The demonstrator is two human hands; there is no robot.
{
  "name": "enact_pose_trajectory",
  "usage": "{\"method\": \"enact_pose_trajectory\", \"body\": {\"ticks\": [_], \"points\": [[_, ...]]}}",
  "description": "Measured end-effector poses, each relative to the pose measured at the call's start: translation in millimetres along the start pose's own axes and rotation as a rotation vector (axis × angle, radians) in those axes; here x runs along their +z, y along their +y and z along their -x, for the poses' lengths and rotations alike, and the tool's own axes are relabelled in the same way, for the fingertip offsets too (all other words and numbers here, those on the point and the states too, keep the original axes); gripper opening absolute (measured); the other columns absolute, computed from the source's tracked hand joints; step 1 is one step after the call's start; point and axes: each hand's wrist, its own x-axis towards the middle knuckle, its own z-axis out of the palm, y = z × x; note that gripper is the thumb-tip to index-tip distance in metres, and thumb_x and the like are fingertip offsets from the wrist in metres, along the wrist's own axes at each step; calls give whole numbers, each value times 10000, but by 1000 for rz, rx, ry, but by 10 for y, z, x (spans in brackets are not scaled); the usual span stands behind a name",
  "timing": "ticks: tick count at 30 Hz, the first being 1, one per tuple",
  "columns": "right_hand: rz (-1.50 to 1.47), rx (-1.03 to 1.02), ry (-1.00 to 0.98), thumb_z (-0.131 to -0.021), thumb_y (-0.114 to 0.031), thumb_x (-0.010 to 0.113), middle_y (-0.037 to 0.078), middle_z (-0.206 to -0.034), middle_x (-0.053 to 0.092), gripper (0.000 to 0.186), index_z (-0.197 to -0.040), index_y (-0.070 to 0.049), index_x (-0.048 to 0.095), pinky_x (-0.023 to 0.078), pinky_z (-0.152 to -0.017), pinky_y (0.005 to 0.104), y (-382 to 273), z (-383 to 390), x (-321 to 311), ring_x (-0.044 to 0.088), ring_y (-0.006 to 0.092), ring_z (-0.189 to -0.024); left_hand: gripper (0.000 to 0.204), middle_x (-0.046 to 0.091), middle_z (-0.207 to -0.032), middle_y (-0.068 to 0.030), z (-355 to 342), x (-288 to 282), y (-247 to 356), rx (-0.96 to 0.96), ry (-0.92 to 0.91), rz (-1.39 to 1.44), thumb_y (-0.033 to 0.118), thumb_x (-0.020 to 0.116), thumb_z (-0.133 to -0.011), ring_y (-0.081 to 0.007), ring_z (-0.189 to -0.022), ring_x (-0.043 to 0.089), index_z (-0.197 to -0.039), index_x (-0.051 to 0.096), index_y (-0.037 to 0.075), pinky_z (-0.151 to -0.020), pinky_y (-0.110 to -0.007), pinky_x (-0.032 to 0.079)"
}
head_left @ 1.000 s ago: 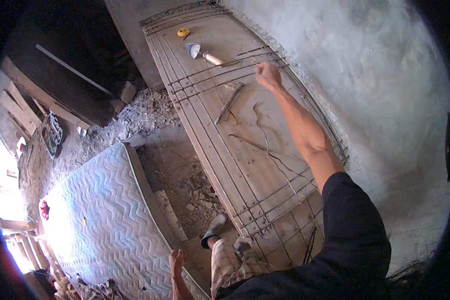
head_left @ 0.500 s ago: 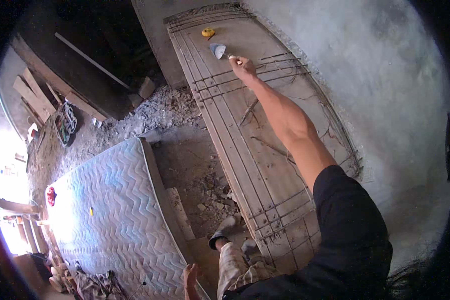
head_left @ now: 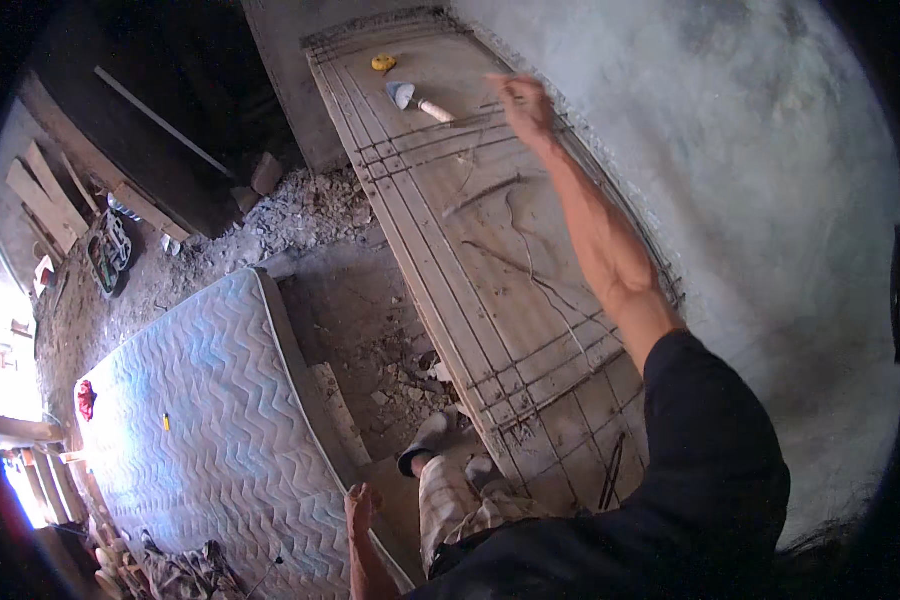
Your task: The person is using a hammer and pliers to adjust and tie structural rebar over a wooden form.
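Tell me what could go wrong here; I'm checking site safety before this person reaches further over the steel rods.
The right hand stretches far across the thin rods on the wooden panel, so a snag or scratch seems possible. The feet stand amid loose rubble, so footing may slip.

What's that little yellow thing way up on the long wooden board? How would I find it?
Look at the long wooden board with thin steel rods running along it, beside the grey concrete wall. Follow it to its far end, past the right hand and the trowel with the pale handle. The small yellow object lies just beyond that trowel, the only bright yellow thing on the board.
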Motion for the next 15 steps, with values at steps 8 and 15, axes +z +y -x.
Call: {"method": "enact_pose_trajectory", "body": {"ticks": [8,15], "points": [[-670,316,65,-907,-302,477,29,-852,625,278,-1026,-105,633,468,-592,231,-390,-582,-1456,531,63,-631,215,575,-761,-75,59,107,-18,12,-63,-145,262,522,-860,-163,-604,564,-876,507,48,-532,-328,502],[-934,51,61,-922,-309,432,97,-924,617,350,-1093,-31,559,507,-694,267,-779,-629,-2311,568,108,-731,216,561,-634,-66,-101,699,1210,590,161,-504,231,517,-844,-171,-564,537,-811,557,22,-529,-302,434]]}}
